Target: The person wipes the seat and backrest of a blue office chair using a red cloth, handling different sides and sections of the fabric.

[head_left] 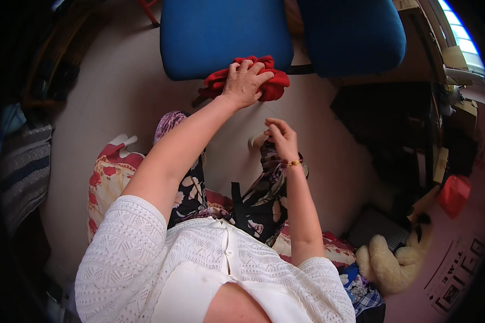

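My left hand [245, 83] reaches forward and grips a bunched red cloth [275, 86] at the front edge of a blue chair seat [221, 35]. My right hand [280, 137] is held lower, above my knee, with its fingers pinched together; a thin thread seems to run from it toward the cloth, but it is too fine to be sure. A beaded bracelet sits on my right wrist. I am seated, in a white knit top and dark flowered trousers.
A second blue cushion [355, 32] stands at the right of the chair. A cream plush toy [388, 264] lies at lower right, near a red bag [454, 194] and dark shelving [409, 134]. A flowered bedcover [110, 180] is under me, and striped fabric [24, 167] is at left.
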Available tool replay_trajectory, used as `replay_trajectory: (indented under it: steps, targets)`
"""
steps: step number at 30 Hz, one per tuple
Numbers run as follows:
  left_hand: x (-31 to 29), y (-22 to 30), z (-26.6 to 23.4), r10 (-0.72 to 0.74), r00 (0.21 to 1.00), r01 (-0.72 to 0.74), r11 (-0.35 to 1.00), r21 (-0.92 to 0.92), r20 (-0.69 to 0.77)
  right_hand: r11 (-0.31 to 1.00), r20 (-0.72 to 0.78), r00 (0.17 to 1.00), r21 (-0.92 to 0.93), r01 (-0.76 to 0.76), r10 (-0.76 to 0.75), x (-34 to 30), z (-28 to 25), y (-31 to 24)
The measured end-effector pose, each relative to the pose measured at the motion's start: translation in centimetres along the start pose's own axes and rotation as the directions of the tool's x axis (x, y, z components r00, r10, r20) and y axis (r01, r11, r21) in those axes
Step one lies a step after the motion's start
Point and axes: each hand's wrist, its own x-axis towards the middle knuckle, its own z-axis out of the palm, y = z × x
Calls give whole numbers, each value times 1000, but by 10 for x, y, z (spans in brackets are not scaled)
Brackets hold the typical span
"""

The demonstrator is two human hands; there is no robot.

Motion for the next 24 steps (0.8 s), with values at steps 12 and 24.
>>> replay_trajectory:
  steps: [12,24]
  targets:
    - [-145,-102,70,-971,126,314,-157,-936,205,868,-22,893,-249,430,-449,86,37,-93]
    - [-108,-62,120,-884,418,121,-175,-977,210,41,345,678,-874,484,-649,161,92,-65]
